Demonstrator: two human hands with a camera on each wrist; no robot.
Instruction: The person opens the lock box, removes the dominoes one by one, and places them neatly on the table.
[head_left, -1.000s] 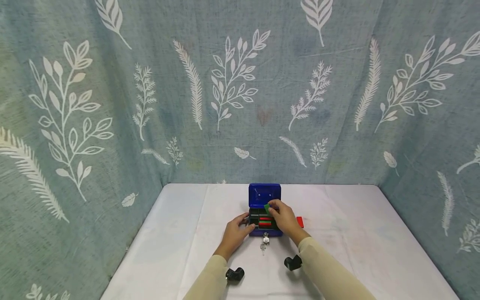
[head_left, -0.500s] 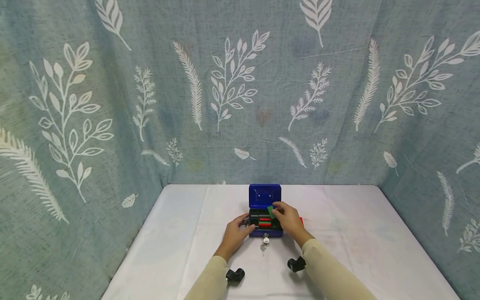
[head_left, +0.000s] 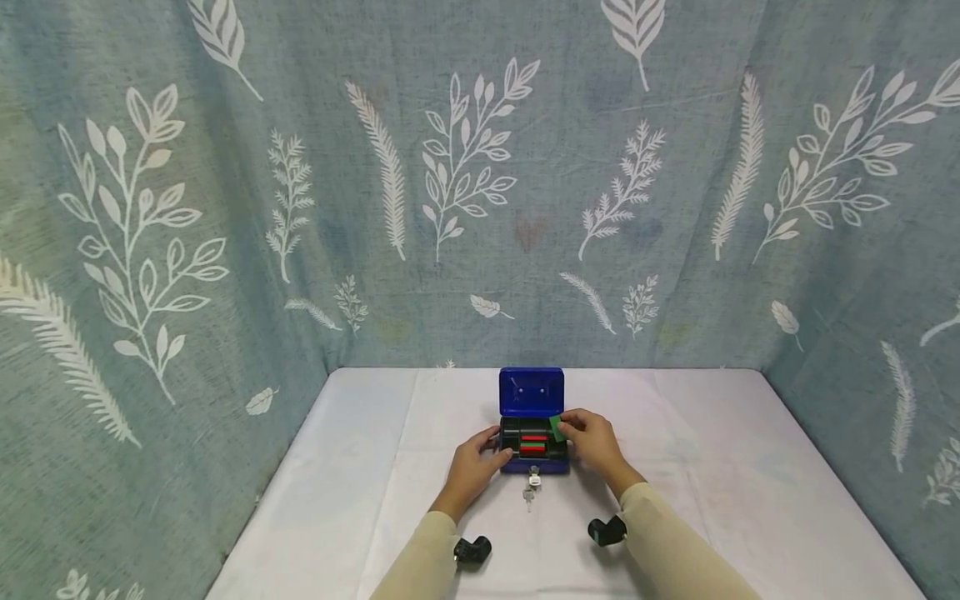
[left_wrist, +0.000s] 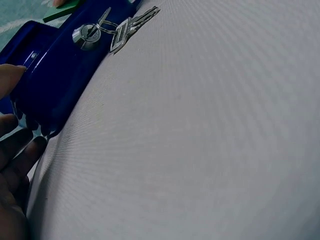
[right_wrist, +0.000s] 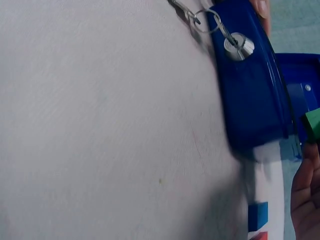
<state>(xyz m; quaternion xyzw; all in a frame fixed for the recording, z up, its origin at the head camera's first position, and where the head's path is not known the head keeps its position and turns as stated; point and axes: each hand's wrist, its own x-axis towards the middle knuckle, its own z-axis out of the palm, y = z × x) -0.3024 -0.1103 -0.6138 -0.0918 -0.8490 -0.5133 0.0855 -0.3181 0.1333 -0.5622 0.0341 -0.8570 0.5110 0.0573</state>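
A blue cash box (head_left: 531, 467) stands on the table with its lid (head_left: 532, 392) raised at the back. Its black tray (head_left: 510, 433) has compartments; red blocks (head_left: 533, 438) and a green edge show in the middle one. My left hand (head_left: 472, 467) holds the box's left side, thumb (left_wrist: 11, 77) over the rim and fingers along the outer wall. Over the tray's right end, my right hand (head_left: 596, 442) pinches a green block (head_left: 557, 428) between thumb and fingers, tilted. A key sits in the lock (right_wrist: 239, 46) on the box front.
More keys (left_wrist: 127, 32) hang from the lock by a ring onto the white-covered table (head_left: 405, 483). In the right wrist view, a blue block (right_wrist: 258, 216) and a red block (right_wrist: 260, 236) lie beyond the box's right side. A patterned curtain (head_left: 525, 208) surrounds the table.
My right hand has moved right with the green block, from above the tray's middle to its right end. The red piece right of the box is now hidden behind it. The left hand stays.
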